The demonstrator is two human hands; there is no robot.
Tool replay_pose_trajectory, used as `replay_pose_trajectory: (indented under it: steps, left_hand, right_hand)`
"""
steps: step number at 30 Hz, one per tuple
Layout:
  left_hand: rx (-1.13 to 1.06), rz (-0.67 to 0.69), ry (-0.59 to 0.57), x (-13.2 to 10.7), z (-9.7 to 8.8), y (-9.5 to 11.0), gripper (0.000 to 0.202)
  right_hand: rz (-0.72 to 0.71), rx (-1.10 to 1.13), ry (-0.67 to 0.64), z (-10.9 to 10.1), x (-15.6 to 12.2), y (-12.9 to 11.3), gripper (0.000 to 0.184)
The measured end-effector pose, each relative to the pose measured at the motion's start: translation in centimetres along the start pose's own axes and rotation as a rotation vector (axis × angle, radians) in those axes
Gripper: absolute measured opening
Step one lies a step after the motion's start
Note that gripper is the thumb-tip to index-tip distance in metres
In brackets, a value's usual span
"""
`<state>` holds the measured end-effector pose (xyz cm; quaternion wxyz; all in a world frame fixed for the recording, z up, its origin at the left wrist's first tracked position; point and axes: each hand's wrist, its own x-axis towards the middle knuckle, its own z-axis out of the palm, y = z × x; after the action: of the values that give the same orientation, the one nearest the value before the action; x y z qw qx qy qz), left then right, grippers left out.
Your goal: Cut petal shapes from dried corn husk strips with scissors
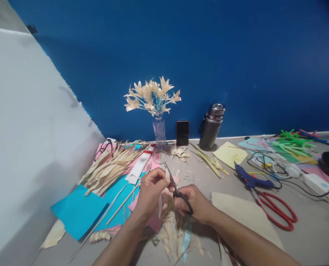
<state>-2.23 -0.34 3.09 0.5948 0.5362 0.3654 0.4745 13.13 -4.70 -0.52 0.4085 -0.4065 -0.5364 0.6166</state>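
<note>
My right hand [193, 207] is closed around the black-handled scissors [187, 204], whose blades point up and away from me. My left hand [153, 188] pinches a pale strip of dried husk [168, 175] right beside the blades. Part of the strip hangs below the fingers; whether the blades touch it is hard to tell. Under both hands lies a pile of husk scraps [170, 232]. Ahead, a clear bottle [160, 135] holds a bunch of husk flowers [150, 94] on blue stems.
Long dried husks [114, 162] and blue paper [80, 210] lie at left. A phone [182, 133] and a flask [212, 127] stand against the blue wall. To the right are a blue glue gun [250, 178], red-handled scissors [277, 210], cables [264, 162] and green pipe cleaners [293, 144].
</note>
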Motion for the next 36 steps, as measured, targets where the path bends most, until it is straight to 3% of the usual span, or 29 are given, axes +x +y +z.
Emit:
replay_pose_trajectory:
  steps: [10, 20, 29, 36]
  left_hand:
    - [-0.097, -0.014, -0.098, 0.26, -0.65, 0.01, 0.009]
    - [-0.114, -0.045, -0.081, 0.32, -0.6, -0.36, 0.01]
    - [-0.084, -0.054, -0.078, 0.2, -0.83, 0.06, 0.009]
    - [-0.081, -0.066, -0.07, -0.1, -0.75, -0.02, 0.01]
  right_hand:
    - [0.0, 0.002, -0.016, 0.06, -0.13, 0.34, 0.043]
    - [-0.051, -0.027, -0.054, -0.07, -0.18, 0.5, 0.051]
    - [0.007, 0.021, -0.03, 0.19, -0.22, 0.13, 0.05]
    - [0.04, 0.082, 0.058, 0.09, -0.13, 0.1, 0.043]
